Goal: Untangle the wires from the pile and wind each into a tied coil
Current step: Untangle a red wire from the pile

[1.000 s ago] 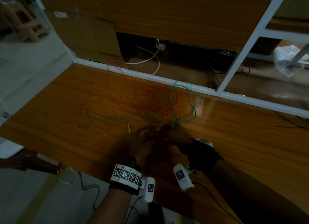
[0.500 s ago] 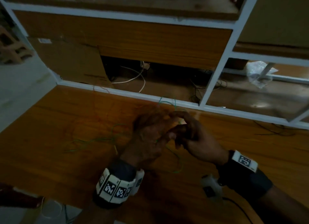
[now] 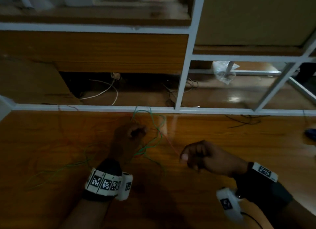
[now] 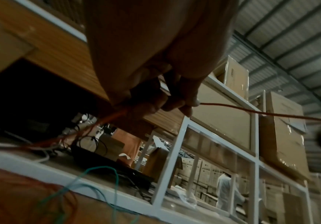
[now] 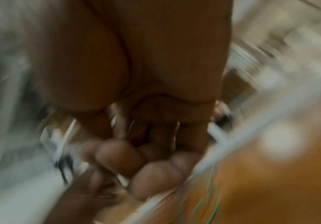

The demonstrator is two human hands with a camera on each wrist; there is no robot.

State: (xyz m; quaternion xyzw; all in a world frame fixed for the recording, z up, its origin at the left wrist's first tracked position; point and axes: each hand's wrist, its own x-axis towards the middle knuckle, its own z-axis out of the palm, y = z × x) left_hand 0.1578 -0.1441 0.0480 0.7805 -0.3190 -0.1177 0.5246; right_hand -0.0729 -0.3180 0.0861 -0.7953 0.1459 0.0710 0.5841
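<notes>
Your left hand (image 3: 131, 136) is curled around the red wire (image 4: 251, 111) above the table (image 3: 239, 143) — a narrow grip, with the strand leaving between thumb and fingers toward your right. Your right hand (image 3: 203, 157) pinches that same red wire's other stretch, well apart from the left. The green wire (image 3: 153, 124) loops loose on the table between and behind both grips — unheld.
</notes>
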